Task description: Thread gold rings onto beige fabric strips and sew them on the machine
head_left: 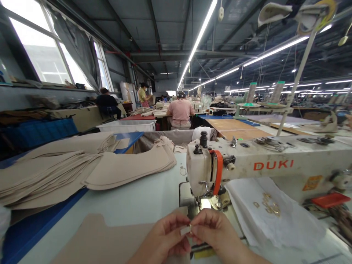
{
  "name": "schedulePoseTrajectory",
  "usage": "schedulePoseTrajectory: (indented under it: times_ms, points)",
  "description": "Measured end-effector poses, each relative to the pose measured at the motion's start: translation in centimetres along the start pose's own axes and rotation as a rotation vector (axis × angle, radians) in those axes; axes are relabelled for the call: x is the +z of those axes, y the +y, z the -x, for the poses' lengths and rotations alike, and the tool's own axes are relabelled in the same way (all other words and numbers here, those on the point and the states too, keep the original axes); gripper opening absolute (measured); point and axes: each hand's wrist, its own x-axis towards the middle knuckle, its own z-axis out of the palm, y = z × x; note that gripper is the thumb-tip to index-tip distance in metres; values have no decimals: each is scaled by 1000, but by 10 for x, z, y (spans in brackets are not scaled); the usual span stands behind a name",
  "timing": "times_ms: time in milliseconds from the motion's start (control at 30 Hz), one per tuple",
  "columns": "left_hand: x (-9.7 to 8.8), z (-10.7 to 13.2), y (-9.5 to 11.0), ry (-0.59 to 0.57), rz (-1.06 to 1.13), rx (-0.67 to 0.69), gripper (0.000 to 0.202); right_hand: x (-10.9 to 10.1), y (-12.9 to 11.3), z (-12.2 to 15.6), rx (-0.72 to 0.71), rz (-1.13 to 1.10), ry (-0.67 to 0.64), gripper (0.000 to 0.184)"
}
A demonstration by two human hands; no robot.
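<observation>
In front of the sewing machine, my hands meet fingertip to fingertip. My left hand pinches a short pale fabric strip. Between the thumb and finger of my right hand is a small gold metal ring, touching the strip; fingers partly cover both, so I cannot tell whether the strip passes through it. A beige cut panel lies flat beneath and left of my left hand. Several gold rings rest on a white cloth at the right.
Stacked beige panels cover the left side of the worktable. Thread cones stand behind the machine, beside a slanted pole. A white bin is further off, and a person in pink sits ahead, back turned.
</observation>
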Motion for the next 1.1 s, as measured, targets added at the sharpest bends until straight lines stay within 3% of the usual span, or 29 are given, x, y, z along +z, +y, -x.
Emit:
schedulePoseTrajectory:
  times_ms: [267, 467, 567, 767, 1000, 1100]
  points:
    - [2, -11, -8, 27, -185, 33, 36, 4, 3, 2, -12, 15, -11, 42]
    - [5, -4, -4, 116, -309, 225, 12, 9, -3, 10, -182, 333, 4, 21]
    - [0, -4, -8, 103, -332, 284, 9, 11, -6, 12, -262, 461, 26, 23]
    - [0, -3, -5, 117, -283, 315, 10, 4, -6, 11, -396, 582, 46, 8]
    - [10, 1, -1, 150, -134, 338, 19, 0, 10, 6, -312, 388, 120, 7]
    - [8, 1, 0, 123, -151, 289, 24, 0, 16, 4, -271, 312, 134, 7]
